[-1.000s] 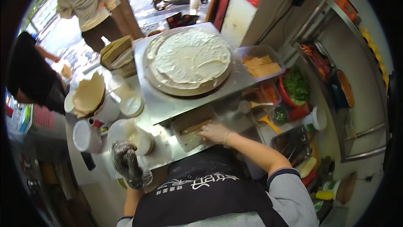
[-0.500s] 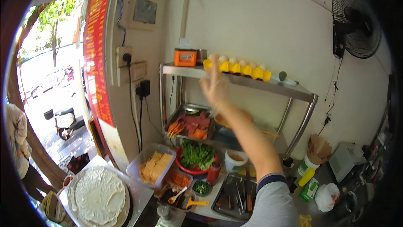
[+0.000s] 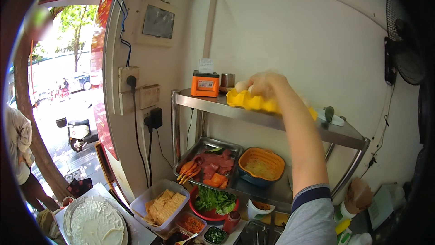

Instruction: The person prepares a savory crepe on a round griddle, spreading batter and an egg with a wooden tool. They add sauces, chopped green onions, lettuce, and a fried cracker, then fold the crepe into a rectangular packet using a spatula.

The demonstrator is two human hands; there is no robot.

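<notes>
My right hand reaches up to the top steel shelf, its fingers curled down over an egg in the yellow egg tray. Part of that egg shows at the fingertips, though the hand is slightly blurred. A pale egg sits beside it at the tray's left end. My hand and forearm cover the tray's middle. My left hand is out of the picture.
An orange box-shaped device and a metal cup stand left of the tray. Below are a meat tray, a colander, leafy greens and a tub of yellow sheets. Batter covers a round griddle lower left.
My right hand, raised with fingers extended before, has come down onto the eggs and curled its fingers. The view has shifted, so the shelf appears nearer and the griddle lower.
</notes>
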